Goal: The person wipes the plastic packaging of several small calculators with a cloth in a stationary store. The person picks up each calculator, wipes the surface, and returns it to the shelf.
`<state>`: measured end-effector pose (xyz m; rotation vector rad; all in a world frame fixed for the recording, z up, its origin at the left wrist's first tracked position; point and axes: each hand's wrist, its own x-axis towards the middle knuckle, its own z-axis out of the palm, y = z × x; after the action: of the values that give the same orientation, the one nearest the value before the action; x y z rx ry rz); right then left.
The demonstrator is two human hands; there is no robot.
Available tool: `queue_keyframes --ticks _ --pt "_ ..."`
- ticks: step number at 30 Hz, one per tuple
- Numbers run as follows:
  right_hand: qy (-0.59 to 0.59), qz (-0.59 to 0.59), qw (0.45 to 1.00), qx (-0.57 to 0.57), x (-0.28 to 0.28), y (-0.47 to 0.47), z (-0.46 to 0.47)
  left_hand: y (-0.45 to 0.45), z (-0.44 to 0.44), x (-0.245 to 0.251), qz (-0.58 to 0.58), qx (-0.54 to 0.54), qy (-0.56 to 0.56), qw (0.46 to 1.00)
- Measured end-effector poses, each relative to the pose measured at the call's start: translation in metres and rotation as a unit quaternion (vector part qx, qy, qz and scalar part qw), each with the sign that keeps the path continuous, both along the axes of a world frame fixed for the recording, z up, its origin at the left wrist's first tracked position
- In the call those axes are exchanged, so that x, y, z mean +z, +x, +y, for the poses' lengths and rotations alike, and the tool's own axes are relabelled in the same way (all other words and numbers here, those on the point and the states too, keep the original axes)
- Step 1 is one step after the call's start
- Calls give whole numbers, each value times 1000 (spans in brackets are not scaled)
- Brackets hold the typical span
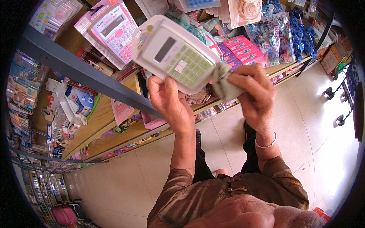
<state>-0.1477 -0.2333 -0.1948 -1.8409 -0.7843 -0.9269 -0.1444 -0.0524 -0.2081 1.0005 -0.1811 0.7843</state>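
Observation:
My left hand [172, 105] grips the lower left edge of a packaged calculator [178, 57], its thumb on the rim. The calculator has a white body, green keys and a small price sticker, and sits in a pale blister pack that tilts to the right. A folded grey-green cloth [226, 82] is pinched in my right hand [253, 94], against or very near the pack's right corner. A pink and white calculator in its own pack [115, 32] hangs to the left of the one I hold.
A dark metal upright [91, 74] slants across the left side. Wooden shelves [105, 142] hold pencils, pink and purple boxes [245, 51] and blue plastic-bagged goods [265, 37]. Wheeled black metal frames [342, 97] stand on the tiled floor [273, 114] at the right.

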Motion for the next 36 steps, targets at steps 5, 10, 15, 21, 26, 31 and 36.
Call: queue_keyframes --ticks 5,10,15,21,26,31,36 --pt "-85 -14 995 44 -2 -9 23 -1 -2 -1 4 5 -10 1000" --pt "-13 25 997 67 -2 -5 12 -4 2 -1 -18 37 66 997" --pt "95 72 993 11 -7 7 -6 -10 1 0 -21 53 141 988" --pt "257 94 961 -38 -10 17 -14 -8 0 -1 -16 18 123 992" --pt "438 288 836 161 -13 11 -17 3 -9 -11 16 -128 121 984" --pt "407 366 776 314 -24 34 -8 11 -52 -19 125 -159 76 976" --pt "454 326 758 335 -25 40 -16 3 -68 -13 138 -218 141 956"
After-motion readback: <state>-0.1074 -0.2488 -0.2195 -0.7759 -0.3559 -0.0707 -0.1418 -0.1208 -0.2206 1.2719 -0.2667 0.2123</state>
